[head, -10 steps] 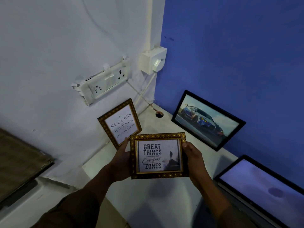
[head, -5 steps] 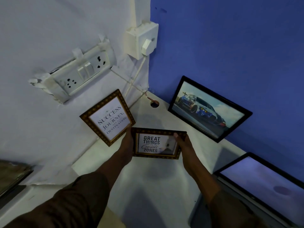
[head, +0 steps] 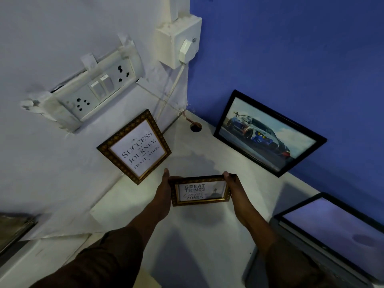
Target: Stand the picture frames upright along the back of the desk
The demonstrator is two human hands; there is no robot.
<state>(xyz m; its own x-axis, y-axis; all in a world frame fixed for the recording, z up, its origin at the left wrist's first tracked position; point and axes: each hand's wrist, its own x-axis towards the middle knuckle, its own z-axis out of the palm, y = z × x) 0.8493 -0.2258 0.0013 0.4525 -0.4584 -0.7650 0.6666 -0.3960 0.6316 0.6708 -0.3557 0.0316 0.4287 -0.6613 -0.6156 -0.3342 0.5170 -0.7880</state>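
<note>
A small gold frame reading "Great Things... Comfort Zones" (head: 200, 191) is held over the white desk (head: 193, 235), tilted back. My left hand (head: 165, 194) grips its left edge and my right hand (head: 233, 187) grips its right edge. A gold frame reading "Success is a Journey" (head: 135, 146) leans upright against the white wall on the left. A black frame with a car picture (head: 268, 132) leans against the blue wall at the back right.
A laptop (head: 336, 231) with its screen lit stands open at the right. A cable hole (head: 195, 128) sits in the desk's back corner, with a cord running up to a wall switch box (head: 180, 42). A socket panel (head: 91, 90) hangs on the white wall.
Both hands have carried the "Great Things" frame forward toward the desk corner and tipped it back, so its face looks shorter. The view has moved closer to the walls.
</note>
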